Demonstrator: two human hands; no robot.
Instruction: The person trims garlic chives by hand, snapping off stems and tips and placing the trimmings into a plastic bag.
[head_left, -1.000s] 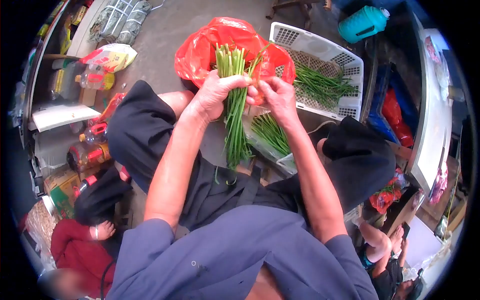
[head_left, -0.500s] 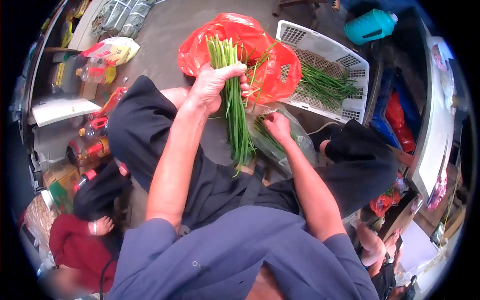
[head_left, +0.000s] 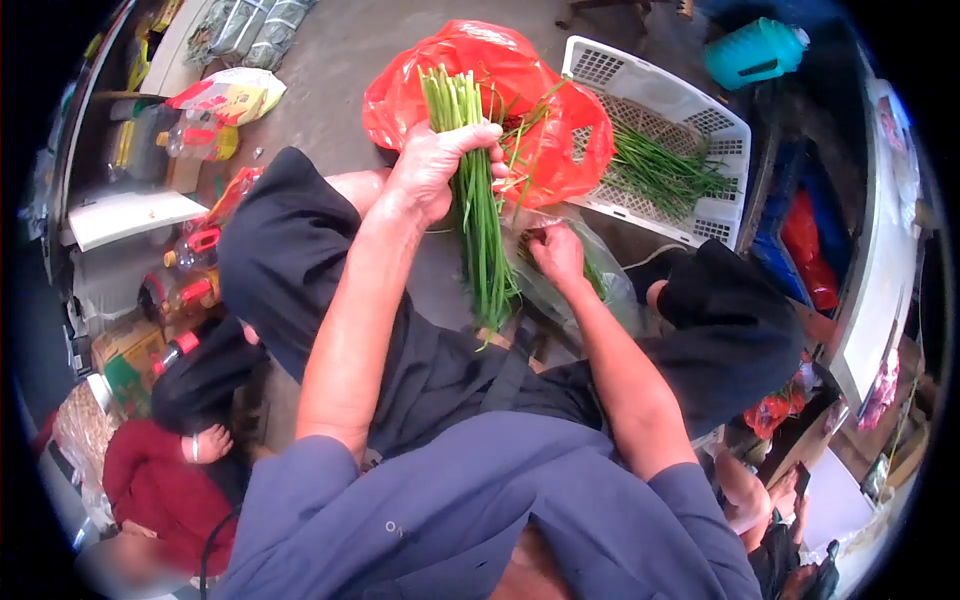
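A thick bundle of garlic chives [head_left: 482,240] hangs from my left hand [head_left: 440,165], which is wrapped around it below the pale cut ends. The leaves point down toward my lap. My right hand [head_left: 558,255] is closed, its fingertips down at more garlic chives [head_left: 595,278] on a clear plastic bag [head_left: 550,302]; the exact amount pinched is hidden. Behind my left hand lies a red plastic bag [head_left: 400,85] with loose green stalks over it.
A white plastic basket [head_left: 745,160] with more chives stands beyond my right hand. A teal jug [head_left: 755,52] is behind it. Bottles [head_left: 200,250] line the left side. Another person in a red sleeve [head_left: 165,480] sits at lower left; another person's legs [head_left: 740,490] show lower right.
The view has shifted slightly, so the surroundings sit a little farther right. My right hand's fingers have moved slightly over the greens at the clear bag. My left hand still grips the bundle.
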